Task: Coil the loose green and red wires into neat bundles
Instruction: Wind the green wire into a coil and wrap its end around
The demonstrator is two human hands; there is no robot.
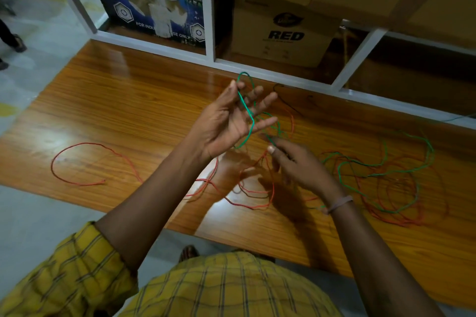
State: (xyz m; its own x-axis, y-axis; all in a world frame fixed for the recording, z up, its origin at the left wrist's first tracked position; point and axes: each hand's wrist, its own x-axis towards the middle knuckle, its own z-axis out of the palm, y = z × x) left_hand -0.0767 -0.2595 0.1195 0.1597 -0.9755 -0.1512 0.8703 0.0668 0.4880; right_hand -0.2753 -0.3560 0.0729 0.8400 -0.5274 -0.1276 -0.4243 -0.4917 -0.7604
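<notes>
Cardboard box (280, 33) marked RED, shelved

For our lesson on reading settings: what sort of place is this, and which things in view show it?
Probably a storeroom or workshop: a carton of self-adhesive tape and a cardboard box marked RED sit in white shelving behind a wooden bench.
</notes>
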